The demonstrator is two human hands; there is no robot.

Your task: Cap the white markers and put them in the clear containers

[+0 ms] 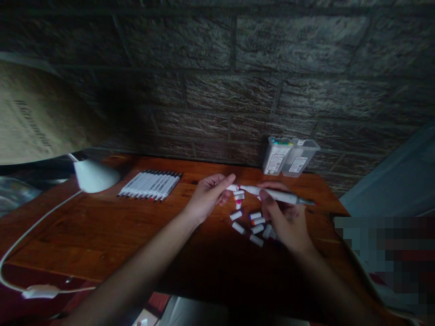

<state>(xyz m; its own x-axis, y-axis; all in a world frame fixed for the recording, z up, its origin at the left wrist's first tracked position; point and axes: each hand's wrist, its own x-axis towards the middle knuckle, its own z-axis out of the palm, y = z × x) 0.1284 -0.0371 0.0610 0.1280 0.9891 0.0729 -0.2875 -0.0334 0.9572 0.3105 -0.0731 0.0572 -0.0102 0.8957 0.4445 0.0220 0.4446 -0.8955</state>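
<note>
Between the fingers and thumb of my left hand (212,192) is a small white marker cap (232,187). My right hand (285,217) grips a white marker (280,195), whose dark end points right and whose other end meets or nearly meets the cap; whether they touch I cannot tell. Below and between the hands lie several loose white caps (237,215) with coloured ends, some partly hidden by my right hand. To the left, a row of white markers (151,185) lies side by side on the wooden table (102,235).
Two clear plastic cases (295,158) stand at the back right by the brick wall (210,90); the left one holds some markers. A lamp with a white base (93,175) and wide shade (37,117) stands at left. Its cable (32,228) hangs over the table edge.
</note>
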